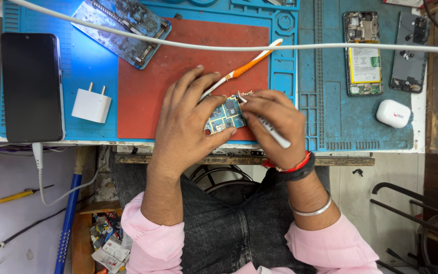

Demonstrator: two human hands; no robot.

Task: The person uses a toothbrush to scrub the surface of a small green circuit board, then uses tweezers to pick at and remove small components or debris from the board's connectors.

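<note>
— Blue circuit board, small, sits on the near edge of the red mat, and both hands are on it. How do you read the grips?

— The left hand lies over the board's left side, fingers curled down on it, pinning it to the mat. The right hand is closed around a white pen-like tool, its tip meeting the board's top right corner. What kind of tool it is I cannot tell.

— And how far along does it look?

— My judgement: mid-way. The board is already out of a phone; an opened phone with its battery showing lies well to the right of the red mat, its grey back cover just beyond. Work on the board itself is under way, and nothing is refitted.

— Anything else near the mat?

— An orange and white toothbrush rests on it just beyond the left hand's fingers. A white charger plug is just left of the mat, a black phone farther left, a metal board holder past its far left corner, a white earbud case well right.
</note>
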